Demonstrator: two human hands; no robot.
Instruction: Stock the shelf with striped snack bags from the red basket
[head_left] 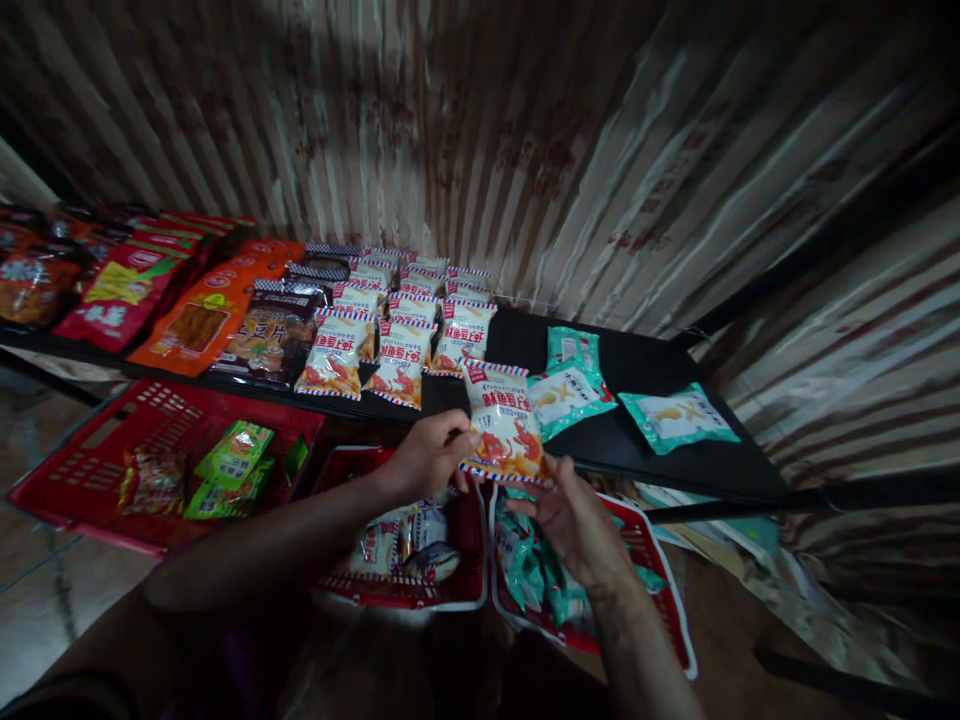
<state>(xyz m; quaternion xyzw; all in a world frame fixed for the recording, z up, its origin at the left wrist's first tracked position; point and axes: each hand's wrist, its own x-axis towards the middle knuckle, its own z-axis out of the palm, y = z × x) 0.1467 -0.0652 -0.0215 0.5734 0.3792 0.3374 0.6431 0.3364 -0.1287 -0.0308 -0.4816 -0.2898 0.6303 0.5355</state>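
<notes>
White, pillow-shaped plastic snack bag with striped ends (504, 418) is gripped between our hands: left hand (436, 452) pinching at eight o'clock, right hand (576, 515) holding the corner near five, presumably to keep its printed front squared toward us. Beyond it, on the flat black shelf (516, 340), matching bags (463, 335) sit at ten o'clock, teal plastic packets (574, 395) at two.

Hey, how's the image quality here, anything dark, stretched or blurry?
Head view: dim overall, upper-right corner nearly black; lines of the striped backdrop fan outward, likely wide-angle distortion; the held white packet looks brighter, its small print too soft to read.
</notes>
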